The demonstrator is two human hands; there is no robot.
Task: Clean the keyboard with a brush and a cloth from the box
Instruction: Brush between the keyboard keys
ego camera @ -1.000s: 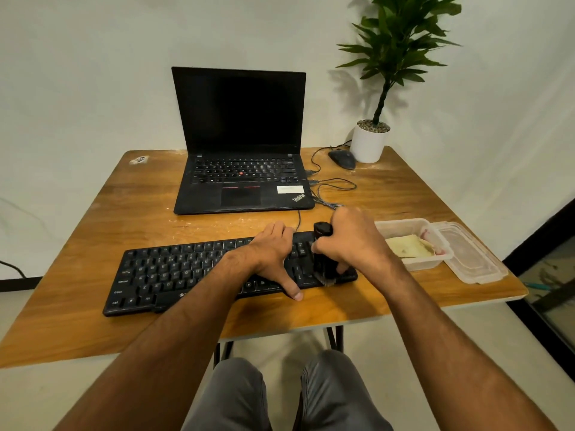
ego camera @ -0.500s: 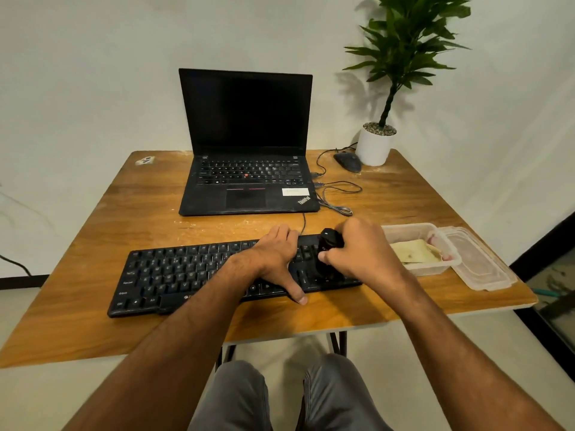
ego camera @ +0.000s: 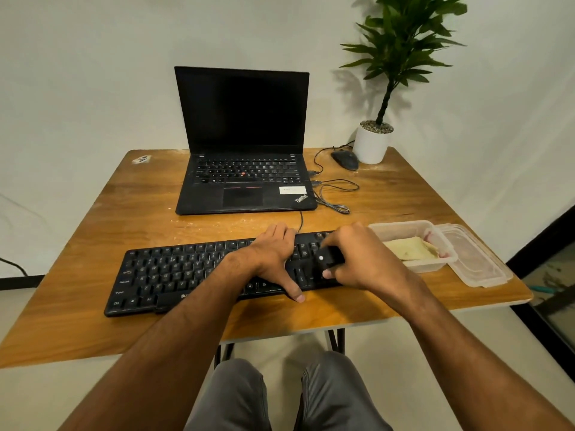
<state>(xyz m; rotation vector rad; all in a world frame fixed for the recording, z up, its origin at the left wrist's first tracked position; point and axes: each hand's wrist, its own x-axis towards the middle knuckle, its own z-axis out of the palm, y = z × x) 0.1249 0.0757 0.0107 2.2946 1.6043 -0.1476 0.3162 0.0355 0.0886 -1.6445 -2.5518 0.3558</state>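
Meanwhile, cloth (ego camera: 409,249) inside open box (ego camera: 435,266), right hand (ego camera: 362,259) clenched round brush (ego camera: 329,257), left hand (ego camera: 273,256) flat on keyboard (ego camera: 174,272).

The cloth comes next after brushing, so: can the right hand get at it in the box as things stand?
Probably yes: the box is open beside the right hand, cloth uncovered, but that hand holds the brush.

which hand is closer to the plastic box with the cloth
Right. The right hand is just beside the plastic box; the left hand lies further along the keyboard.
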